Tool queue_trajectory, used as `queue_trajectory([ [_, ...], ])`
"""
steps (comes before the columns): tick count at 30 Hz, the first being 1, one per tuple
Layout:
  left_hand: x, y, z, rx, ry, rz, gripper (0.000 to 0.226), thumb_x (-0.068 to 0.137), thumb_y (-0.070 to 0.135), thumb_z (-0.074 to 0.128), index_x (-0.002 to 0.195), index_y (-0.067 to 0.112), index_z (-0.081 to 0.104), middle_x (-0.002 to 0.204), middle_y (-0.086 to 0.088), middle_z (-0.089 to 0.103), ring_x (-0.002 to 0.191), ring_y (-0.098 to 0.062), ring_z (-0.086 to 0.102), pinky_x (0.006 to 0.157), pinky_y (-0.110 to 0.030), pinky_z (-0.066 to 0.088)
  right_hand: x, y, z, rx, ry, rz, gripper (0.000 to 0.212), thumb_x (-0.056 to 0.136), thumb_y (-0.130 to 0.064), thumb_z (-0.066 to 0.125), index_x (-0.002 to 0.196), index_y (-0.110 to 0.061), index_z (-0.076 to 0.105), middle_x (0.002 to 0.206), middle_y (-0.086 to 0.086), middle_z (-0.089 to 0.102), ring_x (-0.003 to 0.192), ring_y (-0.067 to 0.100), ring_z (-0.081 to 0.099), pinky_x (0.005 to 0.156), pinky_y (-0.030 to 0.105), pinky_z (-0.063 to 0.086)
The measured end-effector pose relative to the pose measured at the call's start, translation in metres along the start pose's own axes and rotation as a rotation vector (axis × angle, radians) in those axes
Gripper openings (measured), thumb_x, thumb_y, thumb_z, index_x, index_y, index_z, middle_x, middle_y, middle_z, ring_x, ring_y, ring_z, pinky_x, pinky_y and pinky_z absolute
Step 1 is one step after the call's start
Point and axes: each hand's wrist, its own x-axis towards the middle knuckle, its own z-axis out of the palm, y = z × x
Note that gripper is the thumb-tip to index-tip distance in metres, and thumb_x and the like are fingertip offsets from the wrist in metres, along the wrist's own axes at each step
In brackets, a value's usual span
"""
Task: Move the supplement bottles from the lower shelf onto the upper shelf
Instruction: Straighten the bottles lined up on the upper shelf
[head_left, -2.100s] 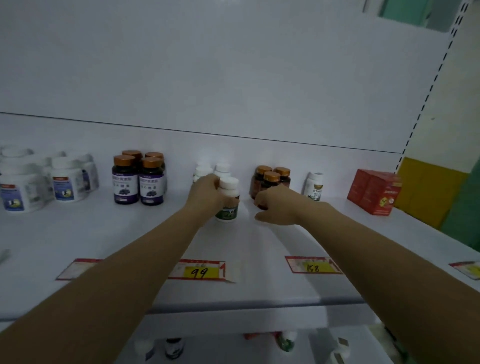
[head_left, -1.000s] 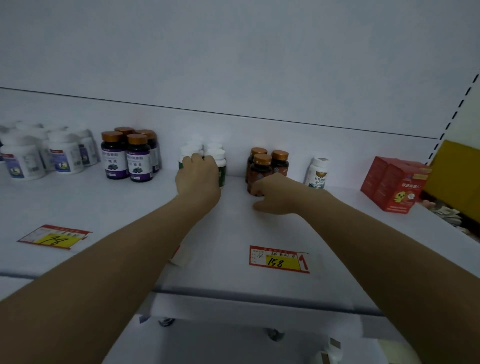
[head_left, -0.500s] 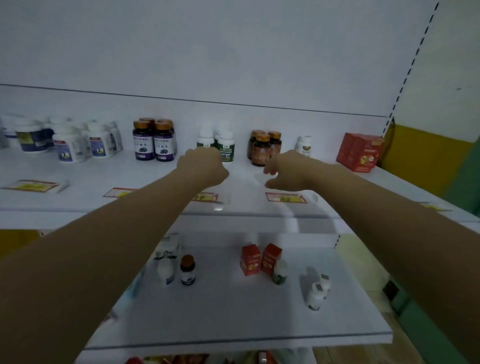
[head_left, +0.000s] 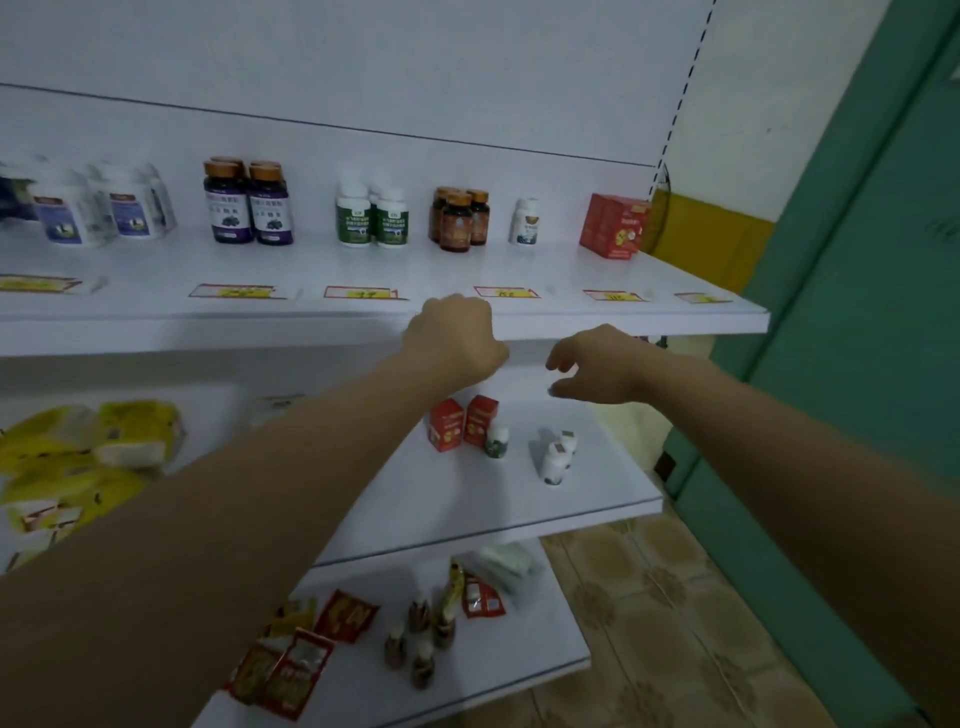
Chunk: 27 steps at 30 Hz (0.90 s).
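Observation:
The upper shelf (head_left: 597, 322) carries white bottles with green labels (head_left: 371, 218), amber bottles (head_left: 460, 218), purple-labelled bottles (head_left: 249, 208) and one small white bottle (head_left: 524, 221). On the lower shelf (head_left: 457, 509) stand a small green-labelled bottle (head_left: 497, 441) and two white bottles (head_left: 556, 457), beside two red boxes (head_left: 462, 423). My left hand (head_left: 454, 332) hangs in front of the upper shelf's edge, loosely curled and holding nothing. My right hand (head_left: 597, 364) is just below that edge, thumb and fingers apart, empty, above the lower shelf's bottles.
A red box (head_left: 613, 226) sits at the upper shelf's right end, and large white tubs (head_left: 98, 208) at its left. Price tags line the front edge. Yellow packs (head_left: 78, 457) lie lower left. The bottom shelf (head_left: 519, 654) holds sachets and little bottles. A green door (head_left: 857, 312) stands right.
Both hands let go of the bottles on the upper shelf and drew back and down past its front edge. My view dropped and now takes in the lower shelves.

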Motion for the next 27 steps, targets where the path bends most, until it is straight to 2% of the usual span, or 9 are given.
queue_trajectory([
  [4, -0.005, 0.01, 0.046, -0.064, -0.115, -0.036, 0.031, 0.085, 0.032, 0.059, 0.107, 0.011, 0.058, 0.108, -0.009, 0.061, 0.098, -0.027, 0.055, 0.079, -0.033, 0.046, -0.005, 0.024, 0.027, 0.026, -0.055, 0.039, 0.045, 0.094, -0.034, 0.053, 0.134, -0.014, 0.05, 0.134, 0.005, 0.055, 0.123, 0.023, 0.049, 0.101, 0.031, 0.039],
  [9, 0.008, 0.015, 0.11, -0.048, -0.264, -0.075, 0.032, 0.082, 0.034, 0.06, 0.104, 0.012, 0.062, 0.107, -0.008, 0.064, 0.096, -0.029, 0.06, 0.085, -0.036, 0.052, 0.009, 0.066, 0.069, 0.069, -0.119, 0.058, 0.045, 0.095, -0.032, 0.052, 0.136, -0.013, 0.049, 0.136, 0.006, 0.054, 0.124, 0.023, 0.049, 0.099, 0.029, 0.039],
  [13, 0.031, 0.029, 0.163, -0.073, -0.311, -0.11, 0.034, 0.086, 0.035, 0.057, 0.109, 0.01, 0.059, 0.101, -0.007, 0.061, 0.089, -0.025, 0.058, 0.077, -0.032, 0.051, 0.038, 0.114, 0.112, 0.079, -0.182, 0.053, 0.047, 0.094, -0.031, 0.054, 0.136, -0.013, 0.048, 0.137, 0.006, 0.053, 0.126, 0.023, 0.047, 0.1, 0.03, 0.04],
  [18, 0.065, 0.052, 0.231, -0.119, -0.386, -0.228, 0.045, 0.088, 0.033, 0.059, 0.126, 0.011, 0.052, 0.128, -0.012, 0.056, 0.113, -0.029, 0.056, 0.093, -0.037, 0.049, 0.086, 0.177, 0.166, 0.14, -0.266, 0.023, 0.047, 0.093, -0.025, 0.054, 0.138, -0.012, 0.045, 0.14, 0.008, 0.05, 0.127, 0.023, 0.046, 0.102, 0.029, 0.038],
  [23, 0.087, 0.069, 0.297, -0.229, -0.414, -0.333, 0.044, 0.089, 0.033, 0.059, 0.123, 0.005, 0.054, 0.126, -0.013, 0.056, 0.115, -0.028, 0.054, 0.094, -0.033, 0.046, 0.13, 0.223, 0.225, 0.171, -0.299, -0.016, 0.05, 0.091, -0.02, 0.057, 0.139, -0.012, 0.044, 0.139, 0.01, 0.05, 0.124, 0.025, 0.05, 0.1, 0.03, 0.04],
  [27, 0.105, 0.067, 0.351, -0.214, -0.428, -0.386, 0.056, 0.086, 0.037, 0.062, 0.131, 0.007, 0.045, 0.131, -0.016, 0.05, 0.12, -0.032, 0.049, 0.098, -0.036, 0.043, 0.159, 0.24, 0.262, 0.18, -0.299, -0.026, 0.057, 0.09, -0.013, 0.055, 0.143, -0.013, 0.035, 0.138, 0.012, 0.048, 0.126, 0.028, 0.046, 0.102, 0.034, 0.039],
])
